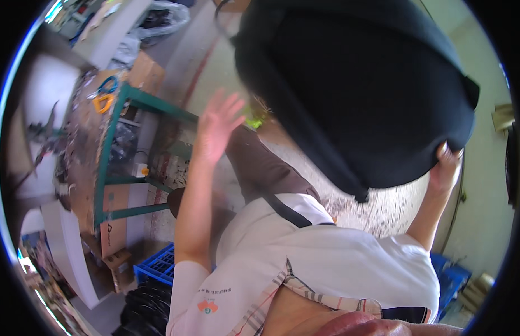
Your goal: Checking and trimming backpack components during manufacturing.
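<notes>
A large black backpack [349,101] hangs in the air in front of me at the upper right, tilted, its dark side toward me. My right hand [449,162] grips its lower right edge, the fingers partly hidden behind the cloth. My left hand [218,126] is raised to the left of the backpack, apart from it. Its fingers are spread, slightly smeared by motion, and nothing is in them.
At left stands a green-framed workbench [111,157] with an orange-handled tool [103,103] and a blue ring-shaped thing [107,85] on top. Below are cardboard boxes [115,224], a blue crate [156,264] and a black pile [148,308]. A pale wall [486,168] rises at right.
</notes>
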A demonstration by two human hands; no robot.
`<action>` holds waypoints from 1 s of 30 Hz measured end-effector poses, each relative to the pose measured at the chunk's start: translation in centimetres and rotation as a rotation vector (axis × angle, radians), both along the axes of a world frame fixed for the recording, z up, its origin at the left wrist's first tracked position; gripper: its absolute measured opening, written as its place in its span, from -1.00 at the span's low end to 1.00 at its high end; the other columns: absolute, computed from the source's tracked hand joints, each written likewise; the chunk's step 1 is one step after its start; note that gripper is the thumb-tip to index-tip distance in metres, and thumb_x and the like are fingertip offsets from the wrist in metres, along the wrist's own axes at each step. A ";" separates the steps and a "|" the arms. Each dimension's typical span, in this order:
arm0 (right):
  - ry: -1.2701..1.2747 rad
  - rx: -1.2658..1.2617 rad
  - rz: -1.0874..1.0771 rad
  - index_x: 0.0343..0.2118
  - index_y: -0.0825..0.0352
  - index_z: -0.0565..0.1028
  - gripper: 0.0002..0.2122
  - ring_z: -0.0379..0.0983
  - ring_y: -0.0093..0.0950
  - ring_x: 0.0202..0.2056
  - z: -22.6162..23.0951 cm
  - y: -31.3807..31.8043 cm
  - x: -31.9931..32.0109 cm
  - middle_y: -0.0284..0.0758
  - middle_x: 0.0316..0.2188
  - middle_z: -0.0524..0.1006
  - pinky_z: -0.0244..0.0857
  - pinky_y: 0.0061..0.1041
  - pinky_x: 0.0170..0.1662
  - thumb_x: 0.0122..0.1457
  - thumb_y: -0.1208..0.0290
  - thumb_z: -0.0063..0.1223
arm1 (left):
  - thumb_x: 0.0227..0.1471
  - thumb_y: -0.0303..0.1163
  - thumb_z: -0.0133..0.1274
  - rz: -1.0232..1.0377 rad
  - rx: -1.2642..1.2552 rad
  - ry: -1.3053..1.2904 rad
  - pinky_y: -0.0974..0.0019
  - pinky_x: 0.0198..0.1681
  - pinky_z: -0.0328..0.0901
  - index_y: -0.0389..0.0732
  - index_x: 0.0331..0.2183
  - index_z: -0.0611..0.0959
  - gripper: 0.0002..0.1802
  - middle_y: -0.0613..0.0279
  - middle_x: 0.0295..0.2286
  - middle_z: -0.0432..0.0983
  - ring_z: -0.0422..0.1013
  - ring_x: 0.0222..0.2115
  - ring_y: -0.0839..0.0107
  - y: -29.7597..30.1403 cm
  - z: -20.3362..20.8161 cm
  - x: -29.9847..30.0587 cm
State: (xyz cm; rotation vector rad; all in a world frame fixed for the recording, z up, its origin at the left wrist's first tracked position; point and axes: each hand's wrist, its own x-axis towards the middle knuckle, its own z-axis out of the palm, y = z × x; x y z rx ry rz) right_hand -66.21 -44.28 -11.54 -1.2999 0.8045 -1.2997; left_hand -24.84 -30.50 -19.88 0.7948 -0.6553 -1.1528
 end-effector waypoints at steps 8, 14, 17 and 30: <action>0.437 0.295 0.503 -0.17 0.38 0.33 -0.56 0.35 -0.56 -0.39 -3.9 5.1 8.7 -0.41 -0.33 0.40 0.27 -0.54 -0.27 -0.14 0.35 0.16 | -0.19 -0.52 0.01 0.545 -0.254 0.097 0.17 -0.10 0.17 -0.13 -0.09 0.30 -0.47 0.30 -0.17 0.30 0.25 -0.16 0.33 10.2 2.5 1.1; 0.569 -0.279 0.863 -0.27 0.47 0.36 -0.40 0.35 -0.48 -0.34 5.3 4.5 20.2 -0.25 -0.37 0.40 0.22 -0.54 -0.28 -0.28 0.03 0.17 | -0.29 -0.59 0.08 0.798 -0.412 -0.131 0.30 -0.15 0.24 -0.25 -0.19 0.40 -0.52 0.19 -0.25 0.39 0.35 -0.26 0.35 23.3 5.1 3.1; 0.369 -0.496 1.164 0.03 0.42 0.05 -0.02 0.09 -0.41 -0.01 2.4 5.4 31.7 -0.20 -0.04 0.20 -0.05 -0.43 0.02 -0.44 -0.12 0.19 | -0.33 -0.54 0.14 1.024 -0.313 -0.158 0.33 -0.17 0.25 -0.24 -0.20 0.41 -0.49 0.20 -0.27 0.41 0.37 -0.29 0.37 27.7 6.3 3.4; 0.162 0.198 1.660 -0.39 0.41 0.46 -0.77 0.36 -0.65 -0.47 -1.0 21.3 51.4 -0.40 -0.52 0.47 0.26 -0.64 -0.36 -0.16 0.46 0.15 | -0.18 -0.60 -0.03 1.458 0.298 -0.324 0.42 -0.24 0.23 -0.23 -0.28 0.50 -0.71 0.27 -0.37 0.45 0.36 -0.36 0.47 37.7 12.2 15.7</action>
